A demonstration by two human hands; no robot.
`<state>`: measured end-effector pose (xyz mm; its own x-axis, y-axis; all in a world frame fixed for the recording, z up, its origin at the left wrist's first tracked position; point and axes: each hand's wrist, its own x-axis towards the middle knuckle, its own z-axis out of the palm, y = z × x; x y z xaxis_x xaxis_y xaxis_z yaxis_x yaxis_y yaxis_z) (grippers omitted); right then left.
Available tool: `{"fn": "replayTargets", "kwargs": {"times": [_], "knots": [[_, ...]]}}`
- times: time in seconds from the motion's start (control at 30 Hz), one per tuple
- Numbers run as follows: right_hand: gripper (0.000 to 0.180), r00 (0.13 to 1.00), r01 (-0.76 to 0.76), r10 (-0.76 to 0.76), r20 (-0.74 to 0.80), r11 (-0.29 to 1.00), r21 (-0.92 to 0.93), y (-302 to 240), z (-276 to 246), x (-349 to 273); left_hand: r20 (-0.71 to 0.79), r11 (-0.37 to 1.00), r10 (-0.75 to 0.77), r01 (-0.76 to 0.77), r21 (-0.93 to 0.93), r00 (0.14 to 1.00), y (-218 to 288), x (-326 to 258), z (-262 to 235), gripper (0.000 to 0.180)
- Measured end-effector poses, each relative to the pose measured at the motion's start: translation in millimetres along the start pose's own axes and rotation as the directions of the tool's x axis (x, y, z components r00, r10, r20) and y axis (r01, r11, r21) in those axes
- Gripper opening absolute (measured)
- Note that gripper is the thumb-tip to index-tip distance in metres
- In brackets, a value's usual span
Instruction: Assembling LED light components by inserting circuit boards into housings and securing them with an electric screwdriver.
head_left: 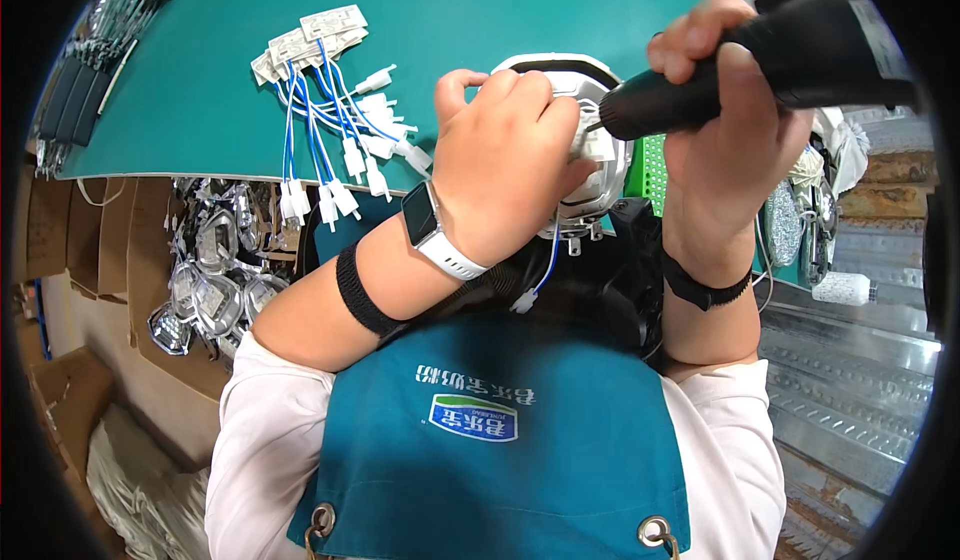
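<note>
My left hand (510, 155) is closed over a silver-white housing with a black rim (612, 185), which looks like a lamp body. A small white part (598, 148) sits in the housing beside my fingertips. A blue and white lead (550, 255) hangs from the near side, ending in a white plug. My right hand (740, 110) wraps round a black electric screwdriver (655, 98), tilted so its thin bit points down-left at the white part. Whether the bit touches a screw is hard to make out. To the left lies a bunch of flat white wired pieces (335, 25) with several white plugs.
The green table (450, 20) spreads beyond my hands. Below its left edge, a cardboard box (150, 280) holds several silver housings (215, 295). A green perforated basket (650, 165) stands behind my right wrist. Dark blocks (75, 100) lie far left; a white bottle (842, 288) lies right.
</note>
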<state>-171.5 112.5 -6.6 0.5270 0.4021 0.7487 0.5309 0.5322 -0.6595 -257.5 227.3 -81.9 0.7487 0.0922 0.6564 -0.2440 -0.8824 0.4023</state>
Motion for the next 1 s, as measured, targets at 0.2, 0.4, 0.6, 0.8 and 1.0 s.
{"fn": "replayTargets", "kwargs": {"times": [0.2,0.4,0.6,0.8,1.0], "knots": [[0.044,0.982,0.017,0.021,-0.189,0.98,0.199,-59.1,-15.6,1.2,0.048,1.0,0.015,-0.015,0.001,0.999,1.6,3.2,-2.5,0.034],[0.043,0.848,-0.079,-0.02,-0.53,0.983,-0.164,-54.0,-58.8,-29.6,0.057,1.0,-0.004,0.004,0.002,0.998,-3.5,2.3,-1.1,0.037],[0.049,0.873,-0.067,0.012,-0.488,0.993,-0.096,-37.7,-62.1,-40.4,0.09,1.0,-0.013,0.011,0.026,0.996,-5.1,2.9,-1.0,0.037],[0.049,0.893,-0.108,0.029,-0.449,0.983,-0.151,-26.8,-57.6,-40.8,0.091,1.0,-0.011,0.009,0.02,0.996,-4.6,3.6,0.1,0.038],[0.049,0.944,-0.085,0.053,-0.325,0.993,-0.083,-20.2,-67.7,-33.6,0.107,1.0,-0.005,0.004,0.004,0.994,-5.9,4.3,-0.2,0.038]]}}
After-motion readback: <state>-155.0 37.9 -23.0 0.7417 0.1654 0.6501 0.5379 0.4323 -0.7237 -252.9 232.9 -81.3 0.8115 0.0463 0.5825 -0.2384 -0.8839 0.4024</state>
